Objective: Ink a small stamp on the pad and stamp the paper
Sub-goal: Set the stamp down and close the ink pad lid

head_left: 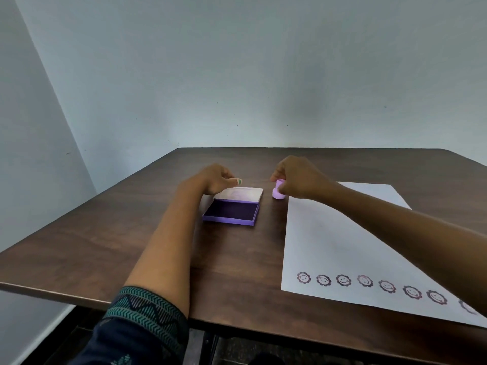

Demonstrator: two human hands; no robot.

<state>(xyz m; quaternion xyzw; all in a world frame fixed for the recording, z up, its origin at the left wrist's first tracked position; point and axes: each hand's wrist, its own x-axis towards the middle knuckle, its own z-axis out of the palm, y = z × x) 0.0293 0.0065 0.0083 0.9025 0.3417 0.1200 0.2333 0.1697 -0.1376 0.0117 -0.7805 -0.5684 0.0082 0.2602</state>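
Note:
A purple ink pad (231, 210) lies open on the brown table, its dark pad facing up and its pale lid (241, 193) tipped back. My left hand (216, 179) rests at the lid's far left corner, thumb touching its top edge. Just right of the pad stands a small pink stamp (278, 192) on the table, and my right hand (297, 177) grips its top. A white sheet of paper (329, 241) lies to the right, with a row of several flower-face stamp prints (365, 281) along its near edge.
The wooden table (118, 241) stands against a pale wall; its left and near edges are in view. My right forearm crosses over the paper's right half. Dark floor shows below the near edge.

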